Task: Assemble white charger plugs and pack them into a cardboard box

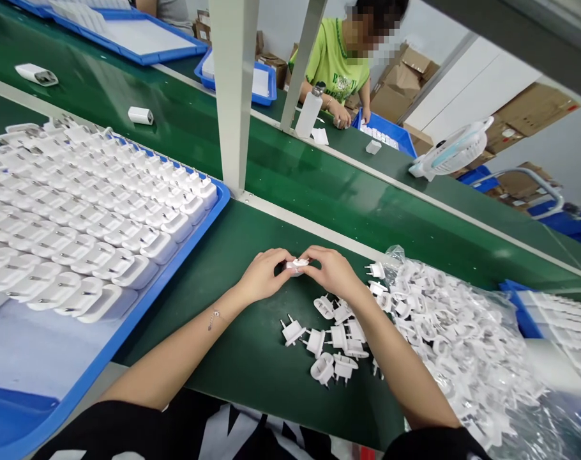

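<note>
Both my hands meet over the green table, fingers pinched around one small white plug adapter (297, 264) with metal pins on top. My left hand (265, 273) grips its left side, and my right hand (332, 271) grips its right side. The fingers hide much of the piece. Loose white plug heads (337, 337) with two pins lie scattered below my right hand. To the left, a blue tray (175, 252) carries rows of white adapters (87, 220) standing with their pins up.
A clear plastic bag (444, 326) heaped with plug heads lies right. A pale post (233, 96) rises behind the tray. White housings (140, 115) rest on the green conveyor strip (185, 137). Across it are a person in green (341, 70), a bottle (310, 112) and a fan (451, 150).
</note>
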`<state>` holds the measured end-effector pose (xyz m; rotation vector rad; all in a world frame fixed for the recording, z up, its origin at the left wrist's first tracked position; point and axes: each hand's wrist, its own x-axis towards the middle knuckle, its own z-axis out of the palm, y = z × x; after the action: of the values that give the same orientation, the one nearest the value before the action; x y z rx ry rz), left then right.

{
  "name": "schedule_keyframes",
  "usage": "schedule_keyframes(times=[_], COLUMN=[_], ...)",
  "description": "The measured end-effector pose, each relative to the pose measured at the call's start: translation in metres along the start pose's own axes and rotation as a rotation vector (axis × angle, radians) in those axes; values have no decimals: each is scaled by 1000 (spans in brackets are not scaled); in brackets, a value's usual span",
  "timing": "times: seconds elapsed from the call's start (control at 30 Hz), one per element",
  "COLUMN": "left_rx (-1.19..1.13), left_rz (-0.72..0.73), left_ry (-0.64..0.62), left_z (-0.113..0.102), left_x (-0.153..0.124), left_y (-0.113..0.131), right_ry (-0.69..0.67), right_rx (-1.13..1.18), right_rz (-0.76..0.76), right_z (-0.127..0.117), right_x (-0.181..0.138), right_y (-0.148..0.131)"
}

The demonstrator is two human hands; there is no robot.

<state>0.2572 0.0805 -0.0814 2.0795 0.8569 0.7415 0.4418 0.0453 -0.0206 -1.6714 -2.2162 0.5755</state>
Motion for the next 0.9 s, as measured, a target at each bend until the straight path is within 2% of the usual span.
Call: schedule_keyframes(times=[0.13,0.27,0.4,0.5,0.6,0.77,0.9], left_rx=[83,144,-101,-210,-242,-282,-140], left_rz=[-8,47,1,-31,-43,-100,-169], left_ry=[44,37,35,58,104,206,408], left_z=[3,2,2,1,-6,-29,-53], left_x=[-4,-9,-12,-24,-51,-125,-190], left_y=[2,0,-3,1,13,41,55], right_ry=[37,115,197,305,364,301,301], right_rx=[-29,26,309,533,580,493,402], right_rz=[10,18,130,218,197,182,112], right_z=[5,15,23,21,16,23,35], right_x=[-4,-6,-11,-28,-56,-94,-101], right_y=[-1,-4,-7,-13,-22,-22,-13])
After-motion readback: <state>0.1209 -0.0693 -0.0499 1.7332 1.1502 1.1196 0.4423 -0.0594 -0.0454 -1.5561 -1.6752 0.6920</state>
